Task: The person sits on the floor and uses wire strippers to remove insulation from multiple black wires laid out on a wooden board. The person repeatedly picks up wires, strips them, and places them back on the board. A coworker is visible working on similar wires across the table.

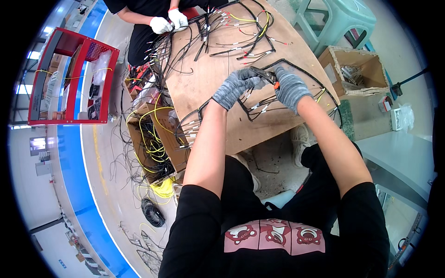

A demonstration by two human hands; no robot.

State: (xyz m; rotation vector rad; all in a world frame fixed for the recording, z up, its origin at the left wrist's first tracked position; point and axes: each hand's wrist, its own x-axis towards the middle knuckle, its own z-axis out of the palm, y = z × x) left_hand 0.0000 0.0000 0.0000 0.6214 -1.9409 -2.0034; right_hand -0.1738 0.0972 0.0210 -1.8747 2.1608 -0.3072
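Note:
My right hand (292, 88), in a grey knitted glove, is closed round pliers (264, 74) with a dark metal head and orange on the handle. The jaws point left toward my left hand (235, 86), also gloved in grey. Its fingers are pinched together on the black wire harness (303, 70) beside the jaws; the exact spot they grip is hidden. The harness lies in a bent loop on a wooden board (197, 81), with white-tagged wire ends branching off it.
Across the board a person in white gloves (177, 18) handles another black harness (200, 28). At left stand a cardboard box of cables (134, 139) and a red rack (69, 121). A green stool (354, 18) and an open carton (371, 90) are at right, near a grey table (398, 157).

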